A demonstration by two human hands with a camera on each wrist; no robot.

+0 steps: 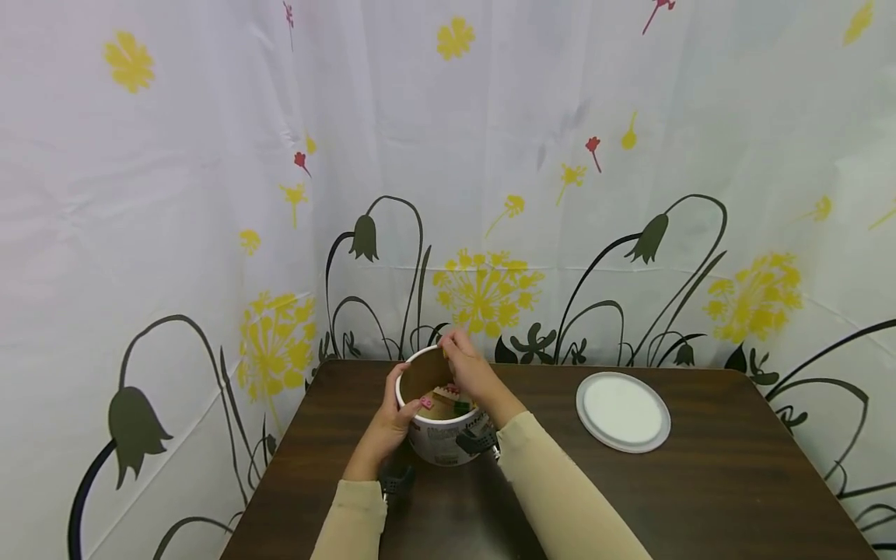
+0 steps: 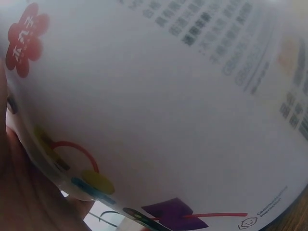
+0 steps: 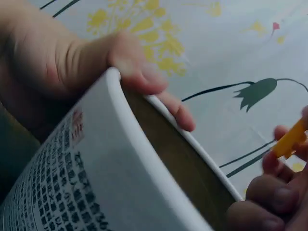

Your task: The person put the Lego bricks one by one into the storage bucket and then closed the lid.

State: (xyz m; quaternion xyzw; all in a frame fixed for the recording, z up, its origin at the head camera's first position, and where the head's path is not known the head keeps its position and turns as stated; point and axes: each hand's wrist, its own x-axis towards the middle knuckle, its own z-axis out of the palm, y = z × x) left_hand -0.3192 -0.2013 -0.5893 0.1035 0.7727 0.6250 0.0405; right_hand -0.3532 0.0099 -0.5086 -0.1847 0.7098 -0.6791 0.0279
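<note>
A round white tub [image 1: 434, 445] with printed sides stands tilted on the table. My left hand [image 1: 387, 426] grips its rim at the left, thumb over the edge; the left wrist view is mostly the tub's printed wall [image 2: 144, 110]. Several toy bricks lie inside, among them a pink brick [image 1: 426, 402] and a green brick [image 1: 462, 407]. Above the far right part of the rim, my right hand [image 1: 472, 373] pinches a small yellow-orange toy brick [image 3: 288, 140], best seen in the right wrist view. My right forearm hides part of the tub.
A round white lid [image 1: 623, 412] lies on the dark wooden table [image 1: 707, 467], to the right of the tub. Behind the table hangs a white curtain [image 1: 490, 155] with printed flowers.
</note>
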